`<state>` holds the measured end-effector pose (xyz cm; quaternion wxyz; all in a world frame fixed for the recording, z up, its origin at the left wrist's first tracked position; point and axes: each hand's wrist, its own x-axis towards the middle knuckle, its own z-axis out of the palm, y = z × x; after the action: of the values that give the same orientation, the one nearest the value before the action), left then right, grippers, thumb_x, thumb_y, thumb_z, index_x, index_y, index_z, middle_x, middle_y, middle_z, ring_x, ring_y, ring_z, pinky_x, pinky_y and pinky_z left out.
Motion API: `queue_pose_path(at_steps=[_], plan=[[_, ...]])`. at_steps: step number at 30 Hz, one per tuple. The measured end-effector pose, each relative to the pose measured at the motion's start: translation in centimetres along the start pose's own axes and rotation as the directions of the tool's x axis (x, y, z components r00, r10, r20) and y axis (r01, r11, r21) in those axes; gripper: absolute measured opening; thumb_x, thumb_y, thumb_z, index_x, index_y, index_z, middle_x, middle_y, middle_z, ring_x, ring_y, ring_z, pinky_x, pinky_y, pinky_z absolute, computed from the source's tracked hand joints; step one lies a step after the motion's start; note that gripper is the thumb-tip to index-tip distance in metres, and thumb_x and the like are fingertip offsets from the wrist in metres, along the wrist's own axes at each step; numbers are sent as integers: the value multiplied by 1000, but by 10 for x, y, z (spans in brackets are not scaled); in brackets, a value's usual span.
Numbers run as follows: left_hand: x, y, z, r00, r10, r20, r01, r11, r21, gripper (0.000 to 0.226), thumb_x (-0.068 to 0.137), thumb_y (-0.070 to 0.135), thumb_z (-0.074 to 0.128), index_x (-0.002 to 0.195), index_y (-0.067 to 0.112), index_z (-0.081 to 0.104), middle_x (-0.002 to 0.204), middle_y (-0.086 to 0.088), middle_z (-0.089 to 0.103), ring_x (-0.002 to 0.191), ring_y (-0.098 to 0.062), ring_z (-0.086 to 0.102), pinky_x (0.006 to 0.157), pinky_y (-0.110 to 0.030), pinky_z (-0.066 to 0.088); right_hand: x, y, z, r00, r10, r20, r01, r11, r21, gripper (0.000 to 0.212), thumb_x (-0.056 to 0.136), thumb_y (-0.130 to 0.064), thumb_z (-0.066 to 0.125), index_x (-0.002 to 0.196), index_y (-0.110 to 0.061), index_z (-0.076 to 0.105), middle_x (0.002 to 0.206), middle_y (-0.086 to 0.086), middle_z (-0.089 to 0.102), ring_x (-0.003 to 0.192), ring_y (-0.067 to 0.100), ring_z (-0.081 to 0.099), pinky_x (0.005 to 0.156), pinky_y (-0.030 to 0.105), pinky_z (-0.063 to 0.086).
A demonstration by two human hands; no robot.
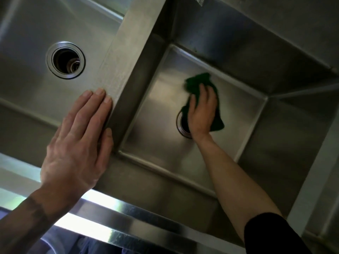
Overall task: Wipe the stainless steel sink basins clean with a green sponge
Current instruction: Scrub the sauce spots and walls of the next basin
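Note:
Two stainless steel basins lie below me, split by a flat steel divider (126, 57). In the right basin (159, 125), my right hand (201, 112) presses a dark green sponge (198, 82) flat against the floor, fingers spread over it. That hand and the sponge cover most of the right drain (180, 125). My left hand (78, 142) rests flat and open on the divider's near end, fingers together, thumb over the edge toward the right basin. The left basin (27, 92) holds nothing but its open drain (65, 59).
The sink's bright front rim (110, 217) runs across the bottom of the view. The right basin's back wall (247, 52) and right wall (293, 136) rise steeply around my hand. A black sleeve (271, 235) covers my right upper arm.

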<state>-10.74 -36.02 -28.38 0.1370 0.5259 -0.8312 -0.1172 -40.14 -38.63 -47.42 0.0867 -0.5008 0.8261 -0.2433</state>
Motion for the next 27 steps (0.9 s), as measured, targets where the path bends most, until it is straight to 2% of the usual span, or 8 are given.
queue_pose_path(at_steps=[2, 4, 6, 8, 10, 16, 20, 27], plan=[[0, 0, 1, 1000, -3, -1, 3, 1000, -13, 50, 110, 17, 47, 158, 0, 44, 165, -17, 41, 157, -34, 36, 121, -57, 42, -15, 4, -3, 940, -262, 221, 263, 964, 24, 44, 105, -19, 57, 147, -7, 54, 151, 21, 49, 140, 36, 46, 121, 47, 36], [-1, -1, 1, 1000, -6, 2, 6, 1000, -13, 51, 110, 17, 47, 158, 1, 43, 166, -17, 41, 157, -34, 36, 121, -56, 41, -9, 30, -14, 877, -385, 288, 395, 918, 23, 45, 104, -17, 59, 147, -7, 54, 151, 22, 48, 139, 38, 47, 120, 52, 38], [-1, -1, 2, 1000, -4, 6, 4, 1000, -19, 52, 110, 18, 47, 159, 2, 42, 166, -17, 40, 157, -34, 35, 121, -57, 41, -1, 47, -24, 940, -262, 219, 274, 961, -27, 43, 105, -22, 55, 145, -7, 55, 151, 21, 49, 138, 38, 48, 118, 52, 40], [-1, -2, 2, 1000, -12, 8, 12, 1000, -15, 52, 110, 18, 47, 159, 1, 42, 166, -17, 40, 157, -35, 36, 120, -59, 41, 2, 36, -19, 998, 2, 70, 1, 999, -49, 42, 107, -25, 51, 144, -7, 56, 150, 20, 49, 137, 36, 49, 117, 51, 41], [-1, -3, 2, 1000, -8, 12, 8, 1000, -13, 51, 110, 18, 47, 159, 1, 43, 166, -18, 40, 156, -36, 36, 120, -60, 41, -3, 1, -2, 983, 167, -71, -168, 986, -11, 40, 106, -24, 52, 141, -5, 59, 148, 21, 52, 135, 37, 51, 115, 52, 42], [-1, -5, 2, 1000, -3, 6, 4, 1000, -24, 52, 110, 17, 48, 159, 2, 42, 167, -16, 40, 157, -34, 36, 120, -60, 42, -1, -8, 4, 960, -199, 196, 197, 980, 32, 43, 106, -23, 54, 147, -11, 55, 154, 17, 48, 141, 34, 45, 121, 41, 33], [-1, -3, 2, 1000, -14, 4, 14, 1000, -16, 52, 109, 17, 48, 159, 2, 43, 167, -15, 40, 157, -33, 36, 120, -58, 42, 32, 56, -15, 997, 53, -51, -56, 997, -52, 43, 105, -28, 48, 141, -7, 59, 145, 22, 54, 136, 39, 50, 116, 42, 37], [-1, 1, 0, 1000, -31, -1, 31, 999, 6, 52, 109, 18, 49, 157, 1, 45, 166, -14, 42, 157, -32, 37, 119, -57, 44, 45, 48, -17, 858, 429, -282, -438, 899, 34, 46, 103, -25, 50, 140, 0, 58, 140, 26, 55, 129, 44, 54, 112, 44, 40]])
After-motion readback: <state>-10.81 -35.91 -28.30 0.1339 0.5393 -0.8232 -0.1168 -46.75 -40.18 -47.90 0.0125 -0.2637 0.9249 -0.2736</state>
